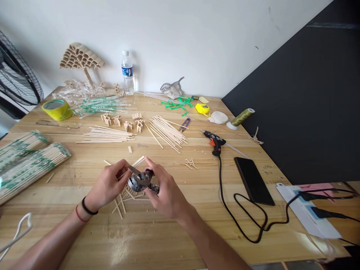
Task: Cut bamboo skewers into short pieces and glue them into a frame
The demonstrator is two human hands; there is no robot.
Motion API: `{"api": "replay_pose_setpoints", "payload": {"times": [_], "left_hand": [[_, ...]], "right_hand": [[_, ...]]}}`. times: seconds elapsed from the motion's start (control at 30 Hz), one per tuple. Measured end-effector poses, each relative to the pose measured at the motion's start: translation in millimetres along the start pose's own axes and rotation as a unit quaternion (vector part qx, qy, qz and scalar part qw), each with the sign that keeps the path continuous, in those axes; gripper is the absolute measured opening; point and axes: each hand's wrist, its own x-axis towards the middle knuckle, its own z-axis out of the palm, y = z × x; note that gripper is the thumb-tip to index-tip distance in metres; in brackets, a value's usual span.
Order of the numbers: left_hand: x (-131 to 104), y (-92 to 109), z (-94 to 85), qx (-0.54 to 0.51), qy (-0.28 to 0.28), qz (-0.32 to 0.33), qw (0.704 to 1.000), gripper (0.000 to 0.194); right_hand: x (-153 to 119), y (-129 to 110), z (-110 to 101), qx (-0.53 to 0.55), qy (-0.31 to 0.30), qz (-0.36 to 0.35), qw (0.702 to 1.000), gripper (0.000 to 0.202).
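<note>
The left hand is pinching a couple of thin wooden sticks between thumb and curled fingers, though its grip is partly hidden; the right hand is wrapped around the handles of a pair of metal pliers, whose head sits right beside the left fingertips, over the near middle of the desk; the sticks slant out beyond the pliers, between the two hands; below and behind the tool lies a loose scatter of stick pieces, and a few short bits rest to the right; farther back are two spreads of longer sticks, a left pile and a right pile, with small stick blocks just behind and between them; purple-handled snips lie at the edge of the right pile; on the right, a black glue gun lies near a dark phone, its cord looping toward a power strip; on the left are green-printed packets of sticks and a yellow tape roll; against the wall stand a tree-like stick model and a clear bottle, while a spool of olive thread leans at the far right.
</note>
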Motion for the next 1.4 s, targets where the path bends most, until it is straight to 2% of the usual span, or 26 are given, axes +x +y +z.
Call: {"api": "replay_pose_setpoints", "payload": {"times": [1.4], "left_hand": [[-1.1, 3.5, -1.7, 0.008, 0.000, 0.006, 1.000, 0.025]], "right_hand": [[-0.3, -0.1, 0.3, 0.000, -0.005, 0.004, 1.000, 0.077]]}}
